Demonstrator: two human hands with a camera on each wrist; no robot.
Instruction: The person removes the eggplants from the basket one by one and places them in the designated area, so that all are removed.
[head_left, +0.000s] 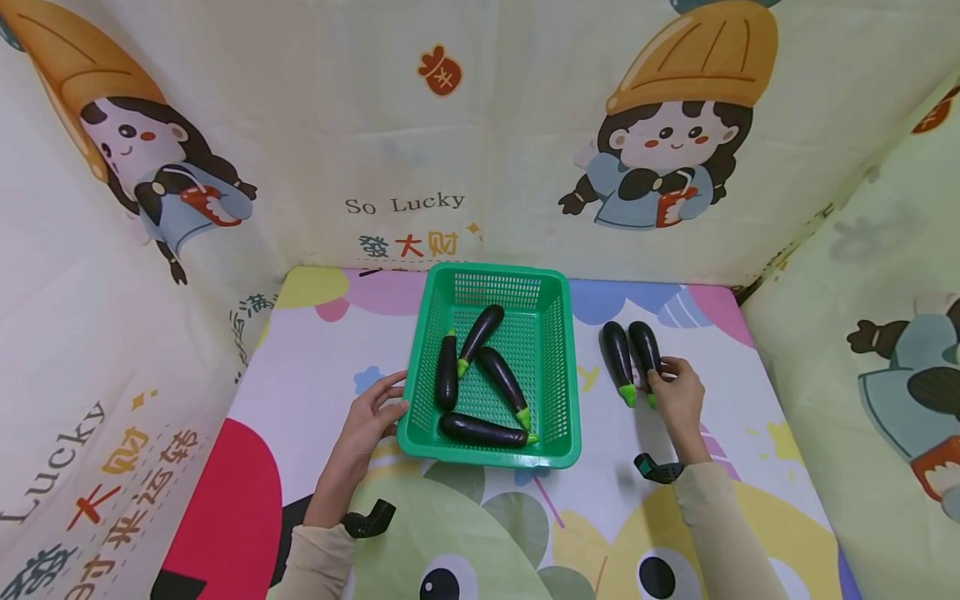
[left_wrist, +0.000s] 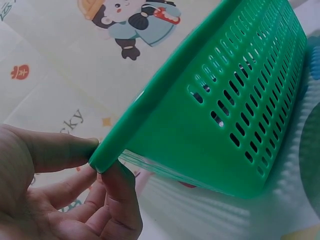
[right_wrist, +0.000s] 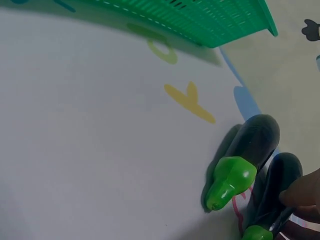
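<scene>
- At the lower left of the frame, the left hand [head_left: 372, 410] pinches the side rim of the green basket [head_left: 573, 375]; the left wrist view shows the thumb and a finger closed on that edge. With only one side gripped, I'd expect a tug to swing or tip the basket, and its contents to roll.
- The basket sits mid-frame on the patterned worktop [head_left: 322, 358]. Inside lie the upright-lying left eggplant [head_left: 447, 375], the slanted upper eggplant [head_left: 482, 335], the middle eggplant [head_left: 502, 382] and, along the near side, the crosswise eggplant [head_left: 480, 429]. They crowd the left and near parts, so anything dropped there could knock them about; the right-hand floor offers more room.
- Right of the basket, apart from it, lies the loose eggplant [head_left: 617, 358], its green stem end towards the near edge. It's so close beside its neighbour that a careless sideways sweep might nudge it rolling.
- Further right, the right hand [head_left: 681, 398] has thumb and fingers closed on the outer eggplant [head_left: 645, 343], down towards the stem end. Gripped off its middle, with that glossy skin, it could swing nose-down or slip; carried too low, it might bump the basket's wall.
</scene>
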